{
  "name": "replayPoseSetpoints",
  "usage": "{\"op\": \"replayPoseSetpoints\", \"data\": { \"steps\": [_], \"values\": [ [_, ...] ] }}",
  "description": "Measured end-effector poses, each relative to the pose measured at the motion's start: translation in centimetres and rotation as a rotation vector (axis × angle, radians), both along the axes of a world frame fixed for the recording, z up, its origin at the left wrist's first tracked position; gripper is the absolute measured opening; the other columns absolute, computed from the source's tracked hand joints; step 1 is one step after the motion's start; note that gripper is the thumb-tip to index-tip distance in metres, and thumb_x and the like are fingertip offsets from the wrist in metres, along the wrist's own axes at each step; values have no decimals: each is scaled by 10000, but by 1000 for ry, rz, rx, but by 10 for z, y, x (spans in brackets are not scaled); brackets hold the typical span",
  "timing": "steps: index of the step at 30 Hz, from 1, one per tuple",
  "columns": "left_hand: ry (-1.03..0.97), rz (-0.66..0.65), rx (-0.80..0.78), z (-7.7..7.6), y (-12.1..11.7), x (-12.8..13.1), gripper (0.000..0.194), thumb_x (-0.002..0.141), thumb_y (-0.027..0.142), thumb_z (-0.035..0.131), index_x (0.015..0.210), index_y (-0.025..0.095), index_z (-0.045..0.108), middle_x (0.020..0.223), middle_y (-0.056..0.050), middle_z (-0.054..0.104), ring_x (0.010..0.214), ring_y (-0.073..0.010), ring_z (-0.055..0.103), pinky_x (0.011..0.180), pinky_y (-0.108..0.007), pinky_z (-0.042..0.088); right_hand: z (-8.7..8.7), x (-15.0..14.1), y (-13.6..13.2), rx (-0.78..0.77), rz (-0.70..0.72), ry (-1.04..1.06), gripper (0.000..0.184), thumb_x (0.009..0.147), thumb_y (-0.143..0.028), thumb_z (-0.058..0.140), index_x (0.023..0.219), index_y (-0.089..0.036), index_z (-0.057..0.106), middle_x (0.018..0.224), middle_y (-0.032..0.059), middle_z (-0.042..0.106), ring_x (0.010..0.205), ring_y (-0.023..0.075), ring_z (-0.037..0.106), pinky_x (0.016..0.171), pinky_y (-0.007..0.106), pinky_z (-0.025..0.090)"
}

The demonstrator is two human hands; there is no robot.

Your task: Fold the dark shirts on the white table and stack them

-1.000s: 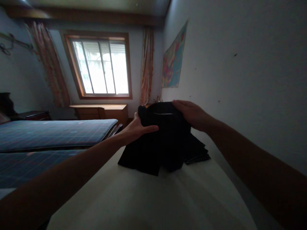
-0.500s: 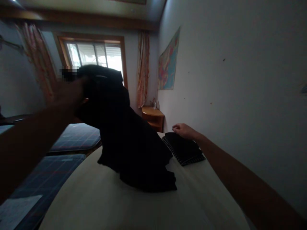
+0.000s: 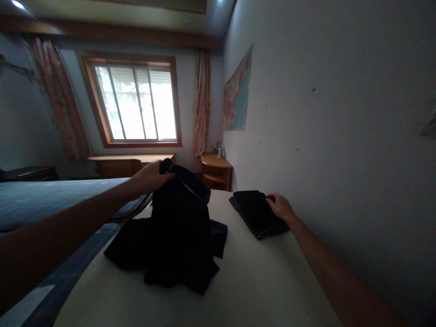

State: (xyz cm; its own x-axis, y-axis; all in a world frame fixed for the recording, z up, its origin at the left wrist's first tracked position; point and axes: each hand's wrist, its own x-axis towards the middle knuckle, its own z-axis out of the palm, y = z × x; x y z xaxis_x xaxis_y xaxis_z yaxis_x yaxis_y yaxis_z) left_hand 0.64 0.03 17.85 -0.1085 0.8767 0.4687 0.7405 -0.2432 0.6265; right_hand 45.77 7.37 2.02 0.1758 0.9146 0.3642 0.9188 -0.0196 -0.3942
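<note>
My left hand (image 3: 155, 176) is closed on the upper edge of a black garment (image 3: 180, 231) and holds it raised. The lower part hangs in loose folds onto the pale tabletop (image 3: 265, 281). So dark is the cloth that its exact kind cannot be told; a thin light line runs along its upper band. On the right, a folded black garment (image 3: 254, 209) lies flat over a folded striped cloth (image 3: 240, 211), of which only the edges show. My right hand (image 3: 281, 206) has its fingers curled at the right edge of this folded pile, pinching it.
To the left stands a bed (image 3: 68, 200) with a blue cover, and a white sheet of paper (image 3: 30, 304) lies lower down. A wall (image 3: 334, 136) runs along the right side. Behind are a small wooden corner shelf (image 3: 216, 161) and a desk (image 3: 119, 165) under the window.
My left hand has come down and to the right, lowering the black garment so that more of it rests on the table. My right hand has moved slightly right and down along the folded pile.
</note>
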Motion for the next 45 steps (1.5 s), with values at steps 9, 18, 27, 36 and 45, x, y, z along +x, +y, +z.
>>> {"op": "replayPoseSetpoints", "data": {
  "steps": [9, 18, 27, 36, 45],
  "values": [
    [-42, -53, -64, -84, 14, 3, 529, 717, 269, 629, 1242, 210, 594, 1139, -70, 697, 1020, -242, 659, 880, -332, 514, 9, -60, -58, -240, 703, -86, 316, 910, -324, 549, 1166, -167, 650, 1019, 94, 692, 902, 204, 631, 844, 327, 471],
    [-335, -133, -398, -119, 14, 1, 403, 772, 432, 578, 1076, 193, 693, 818, -28, 733, 700, -211, 673, 577, -269, 494, -38, -80, -63, -209, 441, -427, 591, 834, -244, 641, 1411, -255, 510, 1254, 149, 563, 1103, 276, 590, 952, 386, 447],
    [-215, -136, -499, -137, -15, 32, 1215, 471, 608, 838, 1463, 163, 296, 1347, -191, 556, 1200, -354, 580, 967, -395, 479, -13, -110, -46, -412, 222, -309, 318, 886, -238, 477, 1122, -220, 689, 1123, 117, 708, 1018, 258, 663, 828, 347, 465],
    [297, -212, -345, -182, -26, 75, 1283, 590, 545, 777, 1529, 61, 50, 1263, -254, 606, 1225, -410, 551, 1040, -481, 378, -21, -118, -47, -402, 230, -395, 298, 835, -232, 558, 1090, -231, 713, 1118, 115, 722, 1080, 284, 645, 903, 411, 413],
    [563, -228, -349, -181, -27, 80, 377, 757, 418, 601, 1034, 172, 669, 1149, -181, 667, 1112, -380, 613, 869, -446, 490, 32, -101, -48, -60, 112, -386, 383, 986, -215, 315, 1217, -216, 621, 1060, 155, 702, 962, 262, 656, 792, 344, 440]
  ]
}}
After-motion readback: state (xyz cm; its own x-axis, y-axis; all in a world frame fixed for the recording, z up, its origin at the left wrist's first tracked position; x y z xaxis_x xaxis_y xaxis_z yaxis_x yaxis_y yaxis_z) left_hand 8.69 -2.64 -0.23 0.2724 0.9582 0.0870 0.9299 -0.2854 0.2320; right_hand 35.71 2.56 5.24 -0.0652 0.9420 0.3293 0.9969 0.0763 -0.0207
